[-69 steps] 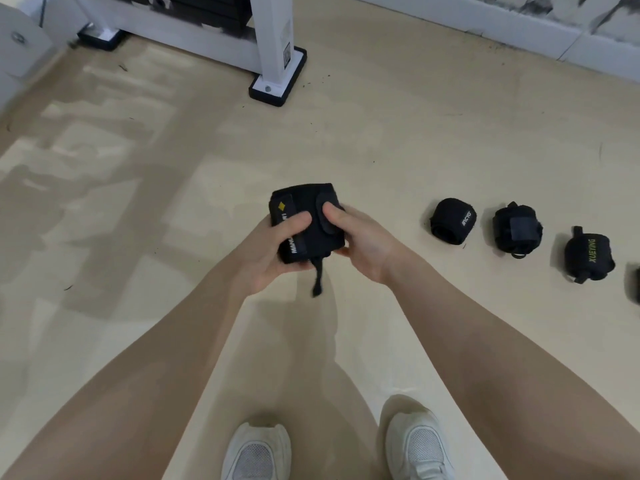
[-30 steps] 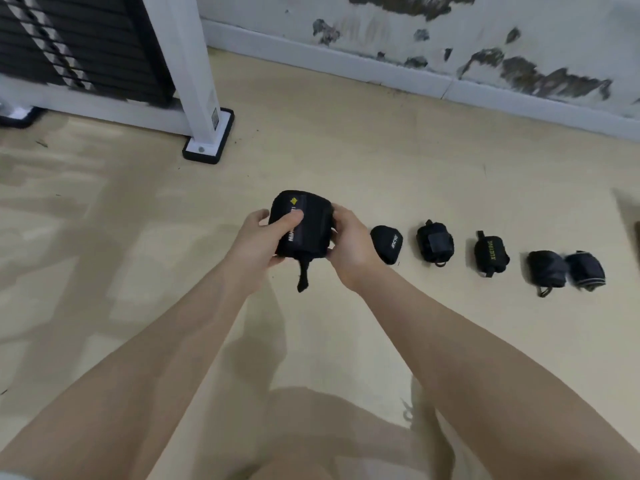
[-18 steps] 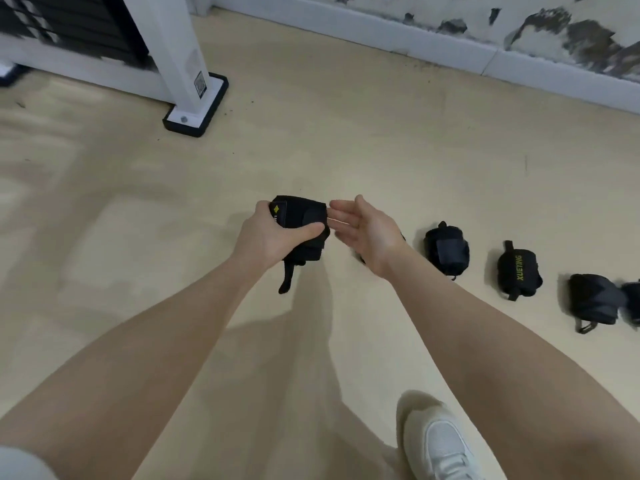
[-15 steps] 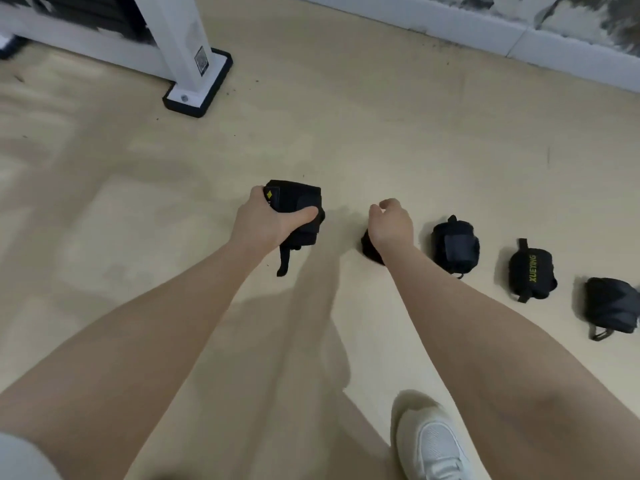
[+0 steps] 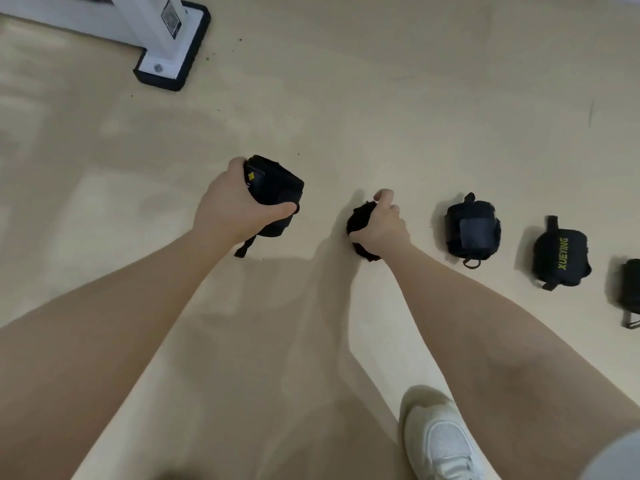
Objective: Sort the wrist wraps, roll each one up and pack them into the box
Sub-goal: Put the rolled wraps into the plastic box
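Observation:
My left hand (image 5: 235, 206) grips a rolled black wrist wrap with a yellow diamond label (image 5: 277, 188), held just above the floor, its loop strap dangling below. My right hand (image 5: 381, 226) is curled over a second rolled black wrap (image 5: 358, 220) lying on the floor, mostly hidden under the fingers. To the right in a row lie a rolled wrap with a velcro patch (image 5: 472, 228), a rolled wrap lettered XUEYING (image 5: 561, 258) and another rolled wrap (image 5: 632, 289) cut by the frame edge. No box is in view.
A white machine post with a black foot (image 5: 173, 60) stands at the upper left on the beige floor (image 5: 346, 116). My white shoe (image 5: 440, 441) is at the bottom right.
My right hand let go of the held wrap, reached down to the right and closed over the nearest wrap on the floor. My left hand now holds the rolled wrap alone, lower down.

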The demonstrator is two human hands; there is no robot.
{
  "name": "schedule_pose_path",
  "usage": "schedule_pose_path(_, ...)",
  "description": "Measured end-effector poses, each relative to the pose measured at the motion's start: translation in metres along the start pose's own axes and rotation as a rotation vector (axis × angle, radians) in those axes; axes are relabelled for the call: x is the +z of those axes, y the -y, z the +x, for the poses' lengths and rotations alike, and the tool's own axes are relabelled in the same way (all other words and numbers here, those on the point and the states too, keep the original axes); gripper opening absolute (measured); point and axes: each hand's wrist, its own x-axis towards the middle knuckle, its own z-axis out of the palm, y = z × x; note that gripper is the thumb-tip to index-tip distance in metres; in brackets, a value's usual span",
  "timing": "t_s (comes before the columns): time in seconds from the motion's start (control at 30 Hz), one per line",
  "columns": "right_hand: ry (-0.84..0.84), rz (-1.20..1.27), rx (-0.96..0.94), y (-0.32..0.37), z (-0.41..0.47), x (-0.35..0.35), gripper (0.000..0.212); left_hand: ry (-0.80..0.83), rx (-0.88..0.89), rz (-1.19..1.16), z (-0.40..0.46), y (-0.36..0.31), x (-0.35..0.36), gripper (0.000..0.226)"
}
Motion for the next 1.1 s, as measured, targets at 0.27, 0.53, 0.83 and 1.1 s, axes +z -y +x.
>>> schedule_pose_path(0.27, -0.029, 0.184, -0.227, 0.111, -0.138, -0.142, 0.066, -0.019, -0.028, -0.21, -0.058, -0.107, -0.126, 0.064)
schedule_pose_path(0.53, -0.12, 0.448, -0.079, 0.168, -0.343, -0.289, 0.074, 0.123, 0.038, -0.211, -0.174, -0.228, -0.281, 0.081)
schedule_pose_path(0.83, -0.223, 0.569, 0.06, 0.129, -0.48, -0.349, 0.064, 0.311, 0.187, -0.051, -0.296, -0.306, -0.302, 0.066)
schedule_pose_path(1.1, -0.313, 0.85, 0.205, -0.043, -0.547, -0.433, 0.065, 0.422, 0.403, 0.166, -0.427, -0.411, -0.182, 0.066)
